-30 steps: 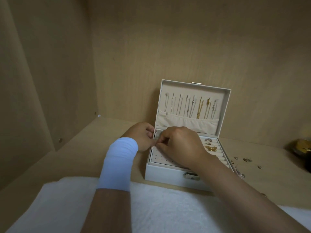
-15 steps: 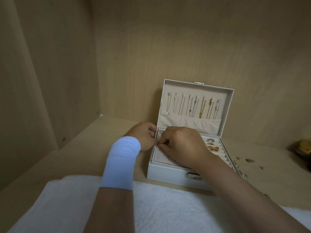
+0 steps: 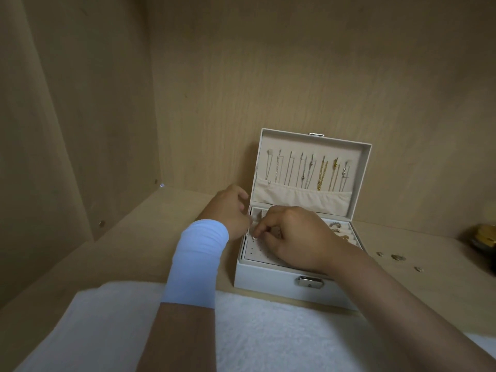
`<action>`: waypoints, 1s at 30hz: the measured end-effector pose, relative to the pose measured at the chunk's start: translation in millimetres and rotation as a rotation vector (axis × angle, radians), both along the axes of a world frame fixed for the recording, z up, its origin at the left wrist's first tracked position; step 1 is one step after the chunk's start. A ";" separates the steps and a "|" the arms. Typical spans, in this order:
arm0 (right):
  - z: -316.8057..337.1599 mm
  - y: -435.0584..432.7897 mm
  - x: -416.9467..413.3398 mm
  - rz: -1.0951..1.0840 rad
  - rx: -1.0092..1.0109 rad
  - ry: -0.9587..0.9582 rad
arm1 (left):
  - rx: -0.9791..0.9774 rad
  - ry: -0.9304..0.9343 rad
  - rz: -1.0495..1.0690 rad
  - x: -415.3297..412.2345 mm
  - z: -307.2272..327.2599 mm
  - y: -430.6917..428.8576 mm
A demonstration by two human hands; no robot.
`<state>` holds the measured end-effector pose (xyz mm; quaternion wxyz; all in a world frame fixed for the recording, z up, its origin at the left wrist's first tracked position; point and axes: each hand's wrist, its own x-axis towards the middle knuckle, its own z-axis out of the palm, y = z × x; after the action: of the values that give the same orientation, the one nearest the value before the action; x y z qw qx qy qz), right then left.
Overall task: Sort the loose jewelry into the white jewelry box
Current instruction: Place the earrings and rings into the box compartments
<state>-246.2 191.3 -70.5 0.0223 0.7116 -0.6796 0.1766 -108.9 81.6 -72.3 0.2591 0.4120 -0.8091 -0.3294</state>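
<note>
The white jewelry box (image 3: 268, 280) stands open on the wooden shelf, its lid upright with several silver and gold necklaces (image 3: 319, 175) hanging inside. My right hand (image 3: 295, 237) hovers over the perforated earring panel (image 3: 257, 252) and pinches a small silver earring (image 3: 254, 238) at the panel's left edge. My left hand (image 3: 232, 210), with a light blue wrist sleeve, grips the box's left rim, its fingertips close to the right hand's. Rings (image 3: 335, 225) sit in the ring rolls on the right. Loose pieces of jewelry (image 3: 397, 256) lie on the shelf right of the box.
A white towel (image 3: 134, 331) covers the shelf's near edge. Wooden walls close in at the left and back. A dark object with gold contents (image 3: 483, 238) sits at the far right edge.
The view shifted slightly. Both hands stay at the panel's left edge, with the right hand's fingertips a little lower on the panel.
</note>
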 end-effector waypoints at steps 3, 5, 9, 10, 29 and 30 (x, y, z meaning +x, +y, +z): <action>-1.3 3.1 -2.5 -0.009 0.005 -0.057 | -0.130 0.069 0.017 -2.7 4.4 4.6; 1.9 8.3 -9.1 -0.041 -0.032 -0.115 | -0.210 0.109 -0.011 -6.2 7.3 10.5; 15.8 32.4 -40.3 -0.144 -0.123 -0.224 | -0.299 0.168 -0.107 -19.3 11.0 29.5; 18.9 43.1 -53.0 -0.185 -0.139 -0.248 | -0.302 0.172 -0.141 -24.8 11.4 35.9; -43.0 142.7 -240.8 -0.655 0.106 -0.280 | -0.291 -0.500 -0.512 -240.7 15.6 130.7; -45.2 142.8 -242.0 -0.643 0.117 -0.279 | -0.288 -0.540 -0.520 -252.0 13.2 134.8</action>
<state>-488.3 334.1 -115.7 -0.0571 0.4304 -0.8744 0.2168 -360.9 216.4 -59.1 0.0001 0.2245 -0.9633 -0.1470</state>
